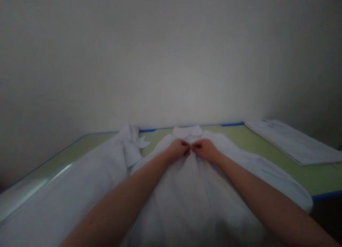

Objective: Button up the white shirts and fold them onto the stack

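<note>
A white shirt [192, 190] lies spread on the green table [240, 136], its collar [188, 131] toward the wall. My left hand [178, 150] and my right hand [205, 150] meet just below the collar, both with fingers curled and pinching the shirt's front where the two edges join. Both forearms stretch out over the shirt's body. One sleeve [272, 172] runs off to the right.
A second white garment [80, 183] lies along the table's left side, its cuff near the far edge. A folded white stack [291, 140] rests at the far right. A blue rim [232, 124] edges the table against a plain wall.
</note>
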The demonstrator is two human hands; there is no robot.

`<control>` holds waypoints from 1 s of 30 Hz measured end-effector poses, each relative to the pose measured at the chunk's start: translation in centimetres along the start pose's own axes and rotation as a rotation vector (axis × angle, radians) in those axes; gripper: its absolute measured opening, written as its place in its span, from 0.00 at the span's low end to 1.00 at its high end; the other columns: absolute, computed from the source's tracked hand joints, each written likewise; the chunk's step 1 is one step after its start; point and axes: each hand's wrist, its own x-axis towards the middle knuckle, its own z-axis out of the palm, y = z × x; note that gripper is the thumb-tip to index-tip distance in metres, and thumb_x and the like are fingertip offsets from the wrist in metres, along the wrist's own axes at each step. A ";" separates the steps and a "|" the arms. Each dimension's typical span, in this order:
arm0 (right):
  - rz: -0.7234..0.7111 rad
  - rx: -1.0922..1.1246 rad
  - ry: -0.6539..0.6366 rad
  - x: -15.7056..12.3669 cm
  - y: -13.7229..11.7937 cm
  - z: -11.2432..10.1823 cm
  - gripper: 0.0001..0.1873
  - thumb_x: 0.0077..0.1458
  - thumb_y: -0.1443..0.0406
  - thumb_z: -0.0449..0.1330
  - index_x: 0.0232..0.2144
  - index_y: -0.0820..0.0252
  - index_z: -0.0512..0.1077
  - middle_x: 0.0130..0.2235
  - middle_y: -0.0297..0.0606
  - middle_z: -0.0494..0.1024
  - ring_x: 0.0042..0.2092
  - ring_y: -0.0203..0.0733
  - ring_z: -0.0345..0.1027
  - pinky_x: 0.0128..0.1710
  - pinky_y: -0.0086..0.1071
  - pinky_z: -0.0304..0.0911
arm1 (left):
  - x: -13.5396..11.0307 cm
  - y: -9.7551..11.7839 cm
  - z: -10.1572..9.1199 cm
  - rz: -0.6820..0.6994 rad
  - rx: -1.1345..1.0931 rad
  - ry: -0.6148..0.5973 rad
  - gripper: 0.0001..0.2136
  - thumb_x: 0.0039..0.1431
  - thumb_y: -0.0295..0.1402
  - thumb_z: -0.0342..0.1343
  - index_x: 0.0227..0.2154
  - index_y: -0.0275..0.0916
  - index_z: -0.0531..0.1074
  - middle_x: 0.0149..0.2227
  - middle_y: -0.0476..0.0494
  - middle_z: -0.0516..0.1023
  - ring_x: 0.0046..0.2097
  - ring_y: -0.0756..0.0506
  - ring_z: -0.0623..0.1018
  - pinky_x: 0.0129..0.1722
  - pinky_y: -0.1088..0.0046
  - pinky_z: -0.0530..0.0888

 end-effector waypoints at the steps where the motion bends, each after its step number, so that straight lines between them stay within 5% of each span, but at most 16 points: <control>1: 0.007 0.021 -0.012 0.0 0.0 -0.1 0.11 0.50 0.63 0.55 0.27 0.62 0.75 0.24 0.34 0.74 0.27 0.32 0.63 0.28 0.24 0.53 | 0.0 0.0 -0.1 0.003 0.015 -0.009 0.13 0.51 0.38 0.49 0.28 0.34 0.75 0.24 0.46 0.75 0.26 0.51 0.72 0.26 0.77 0.66; 6: 0.056 0.141 -0.050 0.1 0.6 -0.1 0.13 0.52 0.64 0.51 0.29 0.63 0.74 0.25 0.34 0.75 0.26 0.31 0.64 0.27 0.23 0.55 | -0.3 0.4 -0.3 0.020 0.087 -0.047 0.14 0.51 0.37 0.48 0.26 0.34 0.75 0.23 0.46 0.74 0.25 0.51 0.70 0.26 0.77 0.64; 16: 0.045 0.012 0.100 -0.2 0.4 1.0 0.08 0.46 0.63 0.58 0.28 0.59 0.76 0.28 0.34 0.76 0.30 0.33 0.67 0.32 0.25 0.57 | -0.4 0.6 -0.5 0.049 0.072 -0.080 0.12 0.49 0.32 0.47 0.28 0.34 0.75 0.23 0.47 0.74 0.25 0.51 0.70 0.27 0.77 0.65; 30: 0.096 -0.008 0.140 -0.4 0.2 1.4 0.08 0.45 0.63 0.59 0.29 0.60 0.75 0.29 0.36 0.77 0.31 0.35 0.68 0.32 0.26 0.58 | -1.0 1.8 0.3 -0.090 -0.009 0.059 0.14 0.51 0.39 0.51 0.29 0.33 0.76 0.23 0.44 0.76 0.25 0.50 0.72 0.25 0.77 0.66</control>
